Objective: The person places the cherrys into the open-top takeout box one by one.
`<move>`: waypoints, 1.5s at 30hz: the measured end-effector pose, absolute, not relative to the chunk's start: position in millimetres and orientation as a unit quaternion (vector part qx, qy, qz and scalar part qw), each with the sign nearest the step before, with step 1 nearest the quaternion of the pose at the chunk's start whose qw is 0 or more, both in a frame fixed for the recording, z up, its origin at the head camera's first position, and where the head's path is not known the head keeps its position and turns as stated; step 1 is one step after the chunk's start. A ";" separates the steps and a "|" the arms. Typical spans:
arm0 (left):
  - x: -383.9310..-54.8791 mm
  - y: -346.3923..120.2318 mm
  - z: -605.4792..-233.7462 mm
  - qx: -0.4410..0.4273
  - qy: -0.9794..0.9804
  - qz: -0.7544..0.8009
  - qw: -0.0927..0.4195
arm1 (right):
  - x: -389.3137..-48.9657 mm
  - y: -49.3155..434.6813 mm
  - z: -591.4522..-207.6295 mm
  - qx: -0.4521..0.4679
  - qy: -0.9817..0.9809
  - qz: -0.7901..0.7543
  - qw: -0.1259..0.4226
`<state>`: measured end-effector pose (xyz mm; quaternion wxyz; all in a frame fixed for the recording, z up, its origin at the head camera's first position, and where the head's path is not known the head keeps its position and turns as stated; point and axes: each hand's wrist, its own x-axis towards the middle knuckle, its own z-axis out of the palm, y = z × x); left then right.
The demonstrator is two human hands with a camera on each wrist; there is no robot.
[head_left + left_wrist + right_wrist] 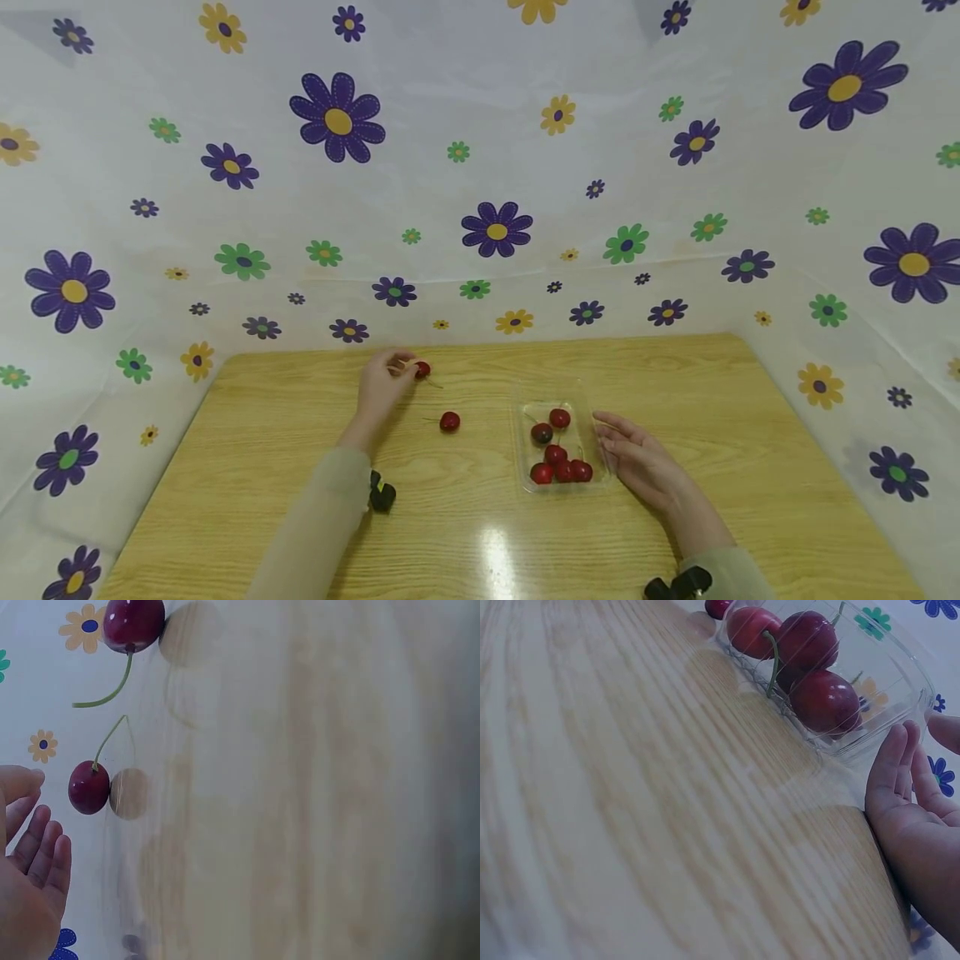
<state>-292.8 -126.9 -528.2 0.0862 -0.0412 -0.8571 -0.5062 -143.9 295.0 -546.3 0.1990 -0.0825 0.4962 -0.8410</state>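
My left hand reaches over the far left of the table, its fingertips by a dark red cherry with a green stem. In the left wrist view a small gap separates the fingers from this cherry. A second cherry lies nearer, to the right. Several cherries sit in a clear plastic container right of centre. Beside the container's right wall is my right hand, its fingers extended. In the right wrist view its fingertips are close against the container corner; contact is hard to tell.
The wooden table is bounded at the back and sides by a white flower-patterned cloth. Black straps with devices are on both wrists, one of them the left wrist device.
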 end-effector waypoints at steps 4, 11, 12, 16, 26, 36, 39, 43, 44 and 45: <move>-295.6 -125.6 -528.9 -0.036 -0.861 -0.501 0.076 | -144.2 294.5 -545.4 -0.079 0.499 -0.840 0.198; -299.0 -125.2 -532.8 -0.032 -0.865 -0.497 0.061 | -143.4 293.5 -543.5 -0.073 0.499 -0.841 0.196; -299.2 -125.7 -533.8 -0.031 -0.865 -0.498 0.058 | -143.3 293.5 -543.5 -0.073 0.499 -0.841 0.197; -299.5 -127.1 -537.9 -0.028 -0.867 -0.495 0.047 | -143.2 293.5 -543.6 -0.074 0.498 -0.841 0.198; -305.7 -128.2 -546.3 -0.017 -0.873 -0.487 0.021 | -143.4 294.4 -544.9 -0.077 0.492 -0.843 0.202; -305.1 -128.4 -543.6 -0.032 -0.871 -0.490 0.021 | -144.3 295.1 -546.7 -0.078 0.489 -0.845 0.201; -305.3 -128.9 -544.1 -0.035 -0.870 -0.492 0.021 | -144.1 295.1 -546.8 -0.078 0.489 -0.845 0.200; -305.9 -130.0 -545.7 -0.036 -0.868 -0.495 0.021 | -143.3 294.6 -546.1 -0.076 0.490 -0.845 0.200; -305.9 -130.3 -545.9 -0.034 -0.868 -0.495 0.021 | -143.3 294.5 -545.8 -0.076 0.491 -0.844 0.200; -306.0 -130.6 -546.4 -0.034 -0.868 -0.495 0.021 | -143.3 294.4 -545.5 -0.076 0.492 -0.844 0.200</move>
